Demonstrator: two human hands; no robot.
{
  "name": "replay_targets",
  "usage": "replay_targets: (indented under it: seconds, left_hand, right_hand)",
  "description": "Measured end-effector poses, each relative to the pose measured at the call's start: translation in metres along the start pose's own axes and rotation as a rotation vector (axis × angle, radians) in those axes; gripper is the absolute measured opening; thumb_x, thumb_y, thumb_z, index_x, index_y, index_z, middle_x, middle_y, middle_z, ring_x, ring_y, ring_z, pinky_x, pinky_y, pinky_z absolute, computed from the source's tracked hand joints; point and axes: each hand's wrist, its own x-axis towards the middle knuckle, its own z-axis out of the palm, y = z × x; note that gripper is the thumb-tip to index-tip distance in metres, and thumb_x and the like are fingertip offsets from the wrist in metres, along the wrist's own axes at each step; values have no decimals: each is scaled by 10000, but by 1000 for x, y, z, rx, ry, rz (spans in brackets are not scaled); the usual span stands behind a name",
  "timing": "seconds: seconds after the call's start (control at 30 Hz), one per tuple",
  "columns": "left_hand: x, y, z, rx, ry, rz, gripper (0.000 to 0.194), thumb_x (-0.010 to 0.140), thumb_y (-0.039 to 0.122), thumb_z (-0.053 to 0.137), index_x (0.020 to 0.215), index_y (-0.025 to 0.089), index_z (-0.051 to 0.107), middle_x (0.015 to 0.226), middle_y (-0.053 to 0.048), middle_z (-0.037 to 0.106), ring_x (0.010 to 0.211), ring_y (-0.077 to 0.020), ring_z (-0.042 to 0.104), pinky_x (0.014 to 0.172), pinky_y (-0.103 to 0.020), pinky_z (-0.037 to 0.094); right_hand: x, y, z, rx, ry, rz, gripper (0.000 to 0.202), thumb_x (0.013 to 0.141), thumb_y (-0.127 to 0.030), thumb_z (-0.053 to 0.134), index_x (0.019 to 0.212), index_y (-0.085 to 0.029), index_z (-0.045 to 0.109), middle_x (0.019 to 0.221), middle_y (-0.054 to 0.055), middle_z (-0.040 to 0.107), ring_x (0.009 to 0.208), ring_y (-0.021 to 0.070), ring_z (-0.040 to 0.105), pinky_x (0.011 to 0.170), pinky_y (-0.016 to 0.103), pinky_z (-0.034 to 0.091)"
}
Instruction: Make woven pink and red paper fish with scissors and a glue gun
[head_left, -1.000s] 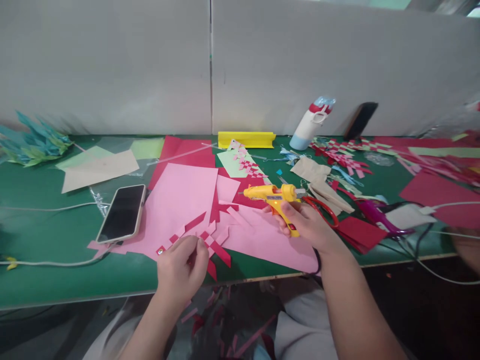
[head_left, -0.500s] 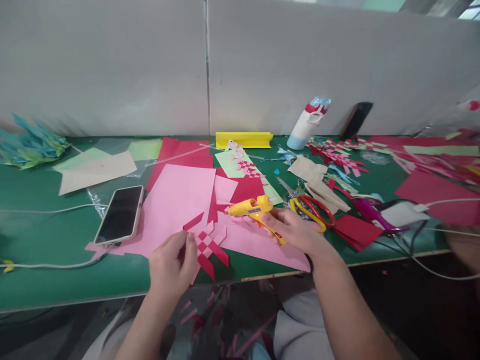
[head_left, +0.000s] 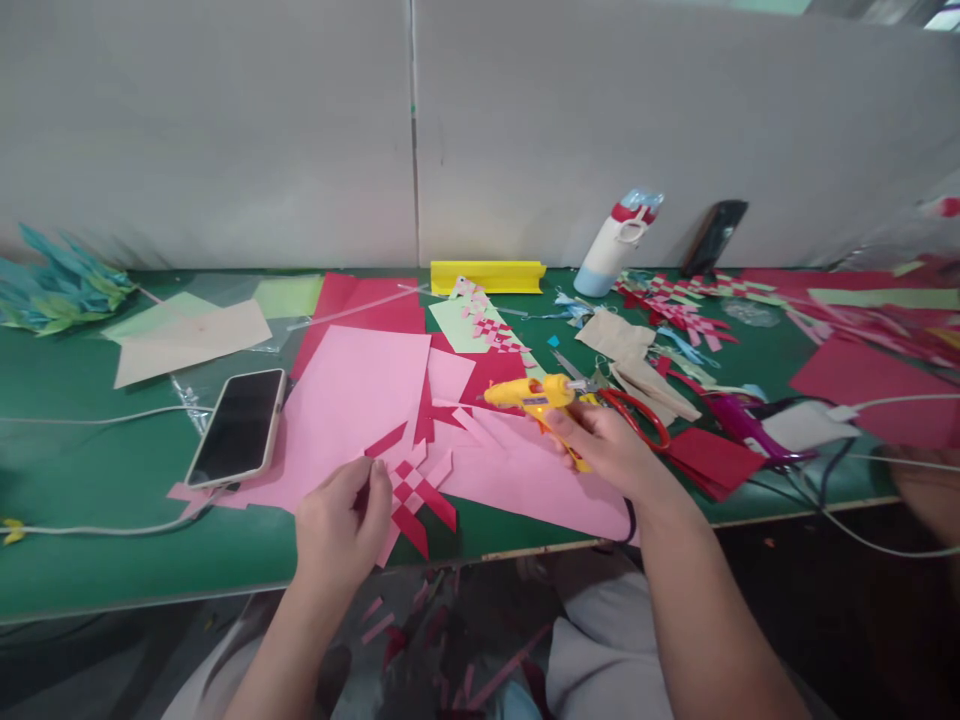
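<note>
My right hand (head_left: 596, 445) is wrapped around the handle of a yellow hot glue gun (head_left: 534, 394), its nozzle pointing left above pink paper. In my left hand (head_left: 345, 515), closed in a pinch, is the left side of a woven paper piece (head_left: 409, 482) of red and pink strips. Its checkered middle and loose strip ends show to the right of my fingers. Under both hands lie sheets of pink paper (head_left: 352, 390). Loose pink strips (head_left: 478, 428) rest between the glue gun and the woven piece.
A phone (head_left: 236, 425) with a cable lies left. Scissors (head_left: 634, 415), a purple glue gun (head_left: 739, 430) and folded red paper (head_left: 712, 462) are to the right. Behind stand a bottle (head_left: 616, 245) and a yellow holder (head_left: 487, 277). The green table's front edge (head_left: 540, 551) is close.
My right hand has moved the glue gun to the right and slightly up, away from the woven piece, uncovering loose pink strips. My left hand stays nearly still.
</note>
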Motion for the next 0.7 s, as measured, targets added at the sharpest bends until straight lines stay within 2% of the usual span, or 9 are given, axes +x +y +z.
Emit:
replay_targets:
  seconds: [0.13, 0.3, 0.37, 0.47, 0.6, 0.7]
  left_hand:
    - [2, -4, 1, 28, -26, 3, 362, 909, 265, 446, 556, 200, 401, 459, 56, 389, 406, -73, 342, 459, -230, 261]
    - [5, -3, 1, 31, -82, -41, 319, 927, 288, 406, 648, 200, 532, 461, 44, 476, 424, -96, 460, 464, -219, 304]
    - [6, -2, 1, 19, -93, -72, 313, 929, 295, 394, 677, 203, 553, 462, 42, 492, 421, -105, 474, 465, -224, 307]
    - [8, -2, 3, 36, -138, -126, 293, 930, 304, 383, 736, 207, 580, 479, 38, 521, 436, -122, 500, 474, -232, 311]
    - [10, -5, 5, 78, -215, -177, 209, 897, 290, 421, 874, 213, 614, 555, 29, 590, 497, -145, 559, 502, -240, 340]
    - [13, -5, 8, 98, -296, -187, 210, 858, 269, 456, 971, 211, 623, 657, 13, 646, 519, -145, 575, 516, -247, 372]
  right_hand:
    - [-5, -12, -3, 96, 100, -74, 538, 715, -703, 660, 761, -179, 553, 597, -13, 498, 471, 93, 456, 439, 248, 388]
    - [-11, -20, -2, 255, 139, -165, 485, 758, -665, 650, 859, -192, 618, 607, -4, 500, 486, 111, 453, 450, 274, 387]
    - [-11, -22, -1, 276, 108, -157, 483, 768, -665, 637, 869, -193, 622, 613, -5, 500, 481, 110, 445, 450, 277, 384]
    - [-10, -21, 1, 236, 3, -55, 481, 752, -650, 665, 837, -181, 603, 626, -11, 505, 477, 96, 451, 444, 258, 374]
    - [-8, -18, 5, 133, -132, 52, 524, 697, -654, 713, 797, -160, 571, 593, -33, 490, 463, 78, 450, 436, 228, 361]
    - [-7, -15, 9, 101, -184, 103, 533, 695, -660, 708, 800, -158, 564, 585, -40, 491, 467, 76, 455, 450, 221, 366]
